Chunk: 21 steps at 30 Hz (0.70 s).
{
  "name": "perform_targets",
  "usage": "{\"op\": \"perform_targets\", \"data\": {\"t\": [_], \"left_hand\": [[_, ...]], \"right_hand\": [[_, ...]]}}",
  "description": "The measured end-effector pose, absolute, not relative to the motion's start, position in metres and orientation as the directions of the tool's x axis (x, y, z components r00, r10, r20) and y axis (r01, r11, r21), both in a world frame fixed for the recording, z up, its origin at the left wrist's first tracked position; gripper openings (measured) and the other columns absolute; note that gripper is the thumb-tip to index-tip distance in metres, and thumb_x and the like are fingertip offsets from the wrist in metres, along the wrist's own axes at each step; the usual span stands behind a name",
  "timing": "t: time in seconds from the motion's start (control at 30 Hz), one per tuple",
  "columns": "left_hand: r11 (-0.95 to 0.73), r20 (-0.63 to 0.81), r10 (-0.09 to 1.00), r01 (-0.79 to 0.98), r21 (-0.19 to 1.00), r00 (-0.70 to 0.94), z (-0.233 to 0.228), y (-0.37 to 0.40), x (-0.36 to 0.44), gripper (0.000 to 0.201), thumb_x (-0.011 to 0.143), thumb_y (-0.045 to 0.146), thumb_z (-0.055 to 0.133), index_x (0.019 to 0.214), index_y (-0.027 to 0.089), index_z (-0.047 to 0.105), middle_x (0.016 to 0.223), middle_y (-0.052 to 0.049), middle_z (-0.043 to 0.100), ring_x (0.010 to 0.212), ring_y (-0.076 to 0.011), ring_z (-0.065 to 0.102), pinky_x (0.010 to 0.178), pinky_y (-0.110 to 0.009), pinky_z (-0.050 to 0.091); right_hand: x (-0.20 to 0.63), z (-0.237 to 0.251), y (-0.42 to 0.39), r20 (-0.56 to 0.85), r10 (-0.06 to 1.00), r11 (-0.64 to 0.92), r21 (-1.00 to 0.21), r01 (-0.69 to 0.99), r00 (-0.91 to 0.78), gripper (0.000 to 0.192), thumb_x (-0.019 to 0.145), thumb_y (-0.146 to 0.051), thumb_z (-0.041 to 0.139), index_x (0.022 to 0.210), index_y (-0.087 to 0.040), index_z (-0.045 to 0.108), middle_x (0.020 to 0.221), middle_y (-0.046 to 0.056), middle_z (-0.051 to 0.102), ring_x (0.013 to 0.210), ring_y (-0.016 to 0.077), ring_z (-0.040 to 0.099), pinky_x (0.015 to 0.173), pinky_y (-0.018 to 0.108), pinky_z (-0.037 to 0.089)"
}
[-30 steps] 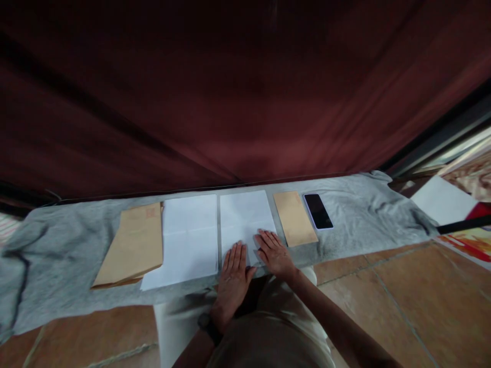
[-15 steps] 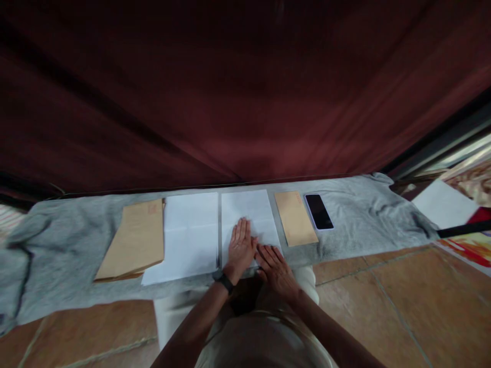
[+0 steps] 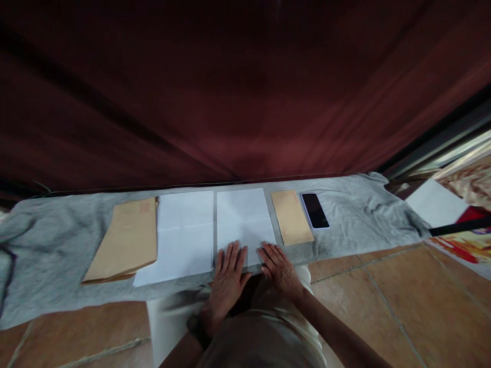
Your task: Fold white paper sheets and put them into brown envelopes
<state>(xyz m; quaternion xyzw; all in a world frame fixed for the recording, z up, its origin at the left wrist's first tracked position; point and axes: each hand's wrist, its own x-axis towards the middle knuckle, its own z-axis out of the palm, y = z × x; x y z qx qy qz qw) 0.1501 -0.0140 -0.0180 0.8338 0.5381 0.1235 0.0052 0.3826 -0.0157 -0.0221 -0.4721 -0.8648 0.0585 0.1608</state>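
Left hand [image 3: 226, 276] back, flat on sheet [image 3: 242, 220]

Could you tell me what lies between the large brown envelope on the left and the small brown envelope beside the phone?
In the head view, two white sheets lie side by side on the grey cloth; both hands rest on the right-hand sheet's near edge.

Matt white paper sheet [image 3: 242, 217] under my hands; brown kraft-paper envelope [image 3: 291, 216]; glossy phone [image 3: 315, 210]; soft grey cloth [image 3: 57, 245].
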Motion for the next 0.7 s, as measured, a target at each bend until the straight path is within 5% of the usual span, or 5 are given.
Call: {"op": "perform_targets", "data": {"t": [0.3,0.53,0.7], "left_hand": [[-0.437,0.133,0.896,0.893,0.109,0.423,-0.002,-0.006,0.141,0.049,0.095,0.023,0.052,0.144,0.023,0.055,0.156,-0.011,0.05,0.142,-0.0301,0.049,0.114,-0.049,0.043],[-0.425,0.096,0.902,0.904,0.039,0.42,0.004,-0.008,0.163,0.054,0.091,0.015,0.048,0.145,0.013,0.054,0.153,-0.018,0.051,0.141,-0.0331,0.048,0.114,-0.05,0.042],[-0.426,0.068,0.903,0.905,0.02,0.424,-0.002,-0.006,0.168,0.065,0.088,0.003,0.039,0.151,0.018,0.048,0.158,-0.015,0.047,0.145,-0.0321,0.045,0.114,-0.053,0.042]], "right_hand": [[0.378,-0.016,0.0,0.24,0.84,0.541,-0.3,0.786,-0.487,0.048,0.102,-0.025,0.046,0.15,-0.017,0.049,0.157,0.014,0.047,0.146,0.0275,0.043,0.12,0.053,0.037],[0.371,-0.013,0.006,0.234,0.824,0.566,-0.283,0.775,-0.516,0.055,0.096,-0.035,0.059,0.147,-0.018,0.052,0.155,0.012,0.05,0.142,0.0297,0.046,0.121,0.052,0.034],[0.368,-0.013,0.009,0.222,0.812,0.584,-0.267,0.767,-0.541,0.059,0.091,-0.033,0.062,0.148,-0.02,0.053,0.156,0.012,0.048,0.142,0.0301,0.045,0.121,0.052,0.032]]}}
